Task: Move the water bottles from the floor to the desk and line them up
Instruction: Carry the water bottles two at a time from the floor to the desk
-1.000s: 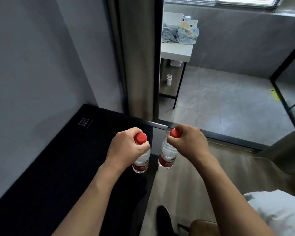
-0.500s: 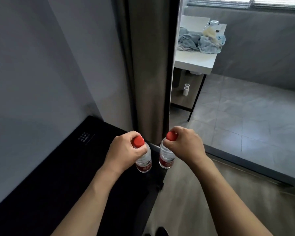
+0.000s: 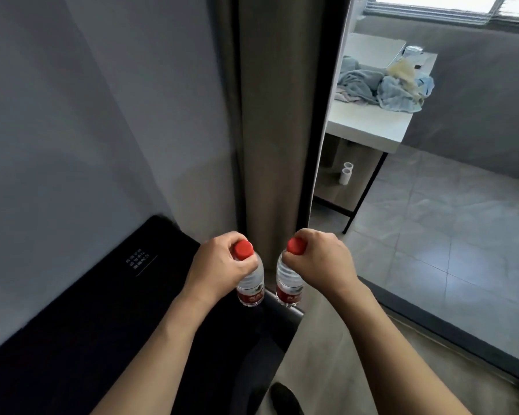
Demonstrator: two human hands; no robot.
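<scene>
Left hand (image 3: 219, 265) pinches the neck of the left water bottle (image 3: 250, 287); right hand (image 3: 321, 262) pinches the right water bottle (image 3: 288, 284) – both red-capped, upright, held in the air side by side above the black tabletop (image 3: 87, 310) edge. Crumpled towels (image 3: 381, 88) lie at 1 o'clock.
</scene>
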